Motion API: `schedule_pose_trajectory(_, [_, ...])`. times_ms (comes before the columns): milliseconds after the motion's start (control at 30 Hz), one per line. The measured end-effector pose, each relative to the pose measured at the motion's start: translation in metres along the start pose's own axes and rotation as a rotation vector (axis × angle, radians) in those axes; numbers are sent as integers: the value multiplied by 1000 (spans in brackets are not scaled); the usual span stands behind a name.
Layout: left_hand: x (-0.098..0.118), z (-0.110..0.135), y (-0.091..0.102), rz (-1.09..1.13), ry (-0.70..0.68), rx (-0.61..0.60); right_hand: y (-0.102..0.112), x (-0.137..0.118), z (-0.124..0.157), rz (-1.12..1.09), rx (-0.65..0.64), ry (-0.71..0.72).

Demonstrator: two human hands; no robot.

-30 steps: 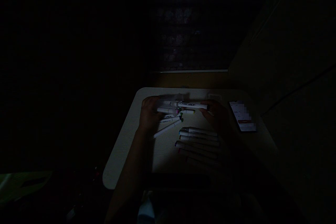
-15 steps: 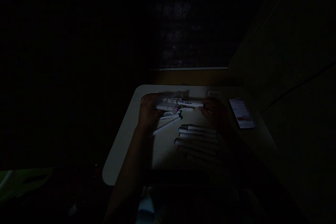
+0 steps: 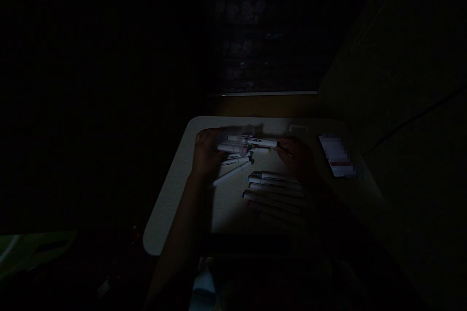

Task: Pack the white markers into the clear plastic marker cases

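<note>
My left hand (image 3: 207, 154) is closed around a clear plastic container (image 3: 245, 142) lying on its side, its mouth facing right. Some markers, one with a pink end (image 3: 233, 147), show inside it. Between the fingertips of my right hand (image 3: 294, 153) is the right end of a white marker (image 3: 260, 142), whose left part reaches into the container. A marker with a yellow end (image 3: 261, 150) lies just below it. Under and beside my left hand are several more markers, among them one with a green end (image 3: 233, 173). Dim light hides the finger details.
Several white markers (image 3: 275, 187) lie in a rough row on the pale table (image 3: 171, 194), nearer to me. A phone (image 3: 335, 158) with a lit screen rests at the right. Behind the table stands a dark wall (image 3: 241, 48).
My right hand has shifted slightly left, and the white marker in it sits a little deeper in the container. My left hand stays in place.
</note>
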State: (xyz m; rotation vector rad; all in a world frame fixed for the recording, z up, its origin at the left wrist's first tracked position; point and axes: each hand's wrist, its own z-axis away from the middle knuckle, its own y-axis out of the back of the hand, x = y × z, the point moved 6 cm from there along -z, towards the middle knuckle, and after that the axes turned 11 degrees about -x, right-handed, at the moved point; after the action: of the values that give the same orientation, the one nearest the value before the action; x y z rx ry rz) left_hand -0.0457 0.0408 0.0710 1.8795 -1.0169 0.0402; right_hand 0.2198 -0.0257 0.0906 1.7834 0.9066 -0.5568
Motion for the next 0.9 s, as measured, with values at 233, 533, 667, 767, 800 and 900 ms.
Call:
schedule_pose_trajectory(233, [-1,-1,0,-10,34,-21,0,-5,0,59,33,67])
schedule_pose_trajectory(533, [4,0,2,-25,39,-11,-1,-3,2,8,-48,70])
schedule_pose_trajectory(667, [3,-1,1,-14,6,-10,1,5,4,25,-140,-10])
schedule_pose_trajectory(767, [3,-1,1,-16,-4,-16,2,7,5,35,-161,-21])
schedule_pose_trajectory(800, [3,-1,1,-16,5,-17,2,5,5,36,-167,-8])
schedule_pose_trajectory(900, [1,-1,1,-22,37,-32,-3,-2,3,23,-190,71])
